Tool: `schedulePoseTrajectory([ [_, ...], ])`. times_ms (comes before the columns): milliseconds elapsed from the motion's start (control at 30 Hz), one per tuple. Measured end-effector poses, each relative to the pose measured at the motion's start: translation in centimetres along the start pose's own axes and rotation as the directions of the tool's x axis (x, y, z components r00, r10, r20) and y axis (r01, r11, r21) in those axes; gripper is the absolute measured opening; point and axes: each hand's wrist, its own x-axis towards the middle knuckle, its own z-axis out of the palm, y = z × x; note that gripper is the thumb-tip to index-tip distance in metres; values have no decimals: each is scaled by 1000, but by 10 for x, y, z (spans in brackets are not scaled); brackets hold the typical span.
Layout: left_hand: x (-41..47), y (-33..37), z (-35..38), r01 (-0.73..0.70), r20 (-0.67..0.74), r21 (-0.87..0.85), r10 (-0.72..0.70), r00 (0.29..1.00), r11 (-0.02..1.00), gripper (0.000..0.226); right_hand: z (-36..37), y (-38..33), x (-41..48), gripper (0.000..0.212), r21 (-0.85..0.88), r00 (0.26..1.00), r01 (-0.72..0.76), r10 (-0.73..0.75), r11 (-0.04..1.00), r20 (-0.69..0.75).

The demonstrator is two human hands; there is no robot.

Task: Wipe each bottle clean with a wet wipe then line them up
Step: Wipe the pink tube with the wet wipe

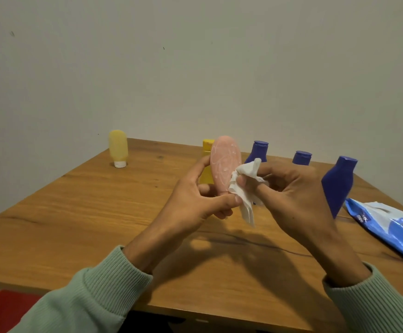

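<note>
Pink bottle: held upright above the wooden table, white swirls on it, no writing legible.
Left hand: fingers and thumb curled round the bottle's lower end.
Right hand: pinches a crumpled white wet wipe against the bottle's side.
Wipes pack: blue and white, lying flat at right; the letters "mee" can be read, the rest is unclear.
Other bottles: pale yellow tube standing on its white cap, far left; yellow bottle behind the pink one; three blue bottles upright at right.

This is looking like a plain room at home — a wooden table is sitting by a bare wall, and toiletry bottles and a wipes pack are resting on it.
</note>
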Motion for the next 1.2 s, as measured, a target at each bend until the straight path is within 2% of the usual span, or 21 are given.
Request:
schedulePoseTrajectory([
  [133, 1, -3, 4, -6, 14, -23, 7, 1000, 1000, 84, 0, 4, -3, 20, 5, 999, 33, -33, 999, 4],
  [333, 1, -8, 8, -11, 73, 25, 10, 997, 1000, 84, -5, 7, -3, 11, 7, 988, 99, -99, 995, 116],
  [533, 1, -9, 10, -66, 87, 7, 65, 994, 998, 82, -3, 8, -6, 18, 8, 992, 124, -124, 992, 22],
  [667, 1, -10, 12, -110, 82, 26, 108, 991, 994, 76, -4, 7, -6, 21, -9, 973, 208, -206, 978, 101],
  [833, 2, -11, 12, -119, 117, 37, 114, 987, 992, 77, -4, 9, -2, 21, -62, 979, 193, -197, 979, -54],
  [867, 2, -10, 12, -119, 114, 38, 114, 987, 992, 76, -3, 9, -2, 21, -62, 980, 192, -195, 979, -49],
  [1000, 1, -11, 14, -123, 117, 82, 113, 987, 989, 76, -4, 9, -4, 26, -59, 975, 197, -189, 979, 118],
  [1133, 0, -14, 17, -137, 115, 126, 123, 986, 982, 79, -2, 8, -5, 22, -108, 975, 214, -220, 971, -42],
  [1200, 0, -14, 17, -139, 96, 133, 127, 987, 981, 79, 2, 4, -7, 25, -118, 969, 239, -245, 964, -42],
])
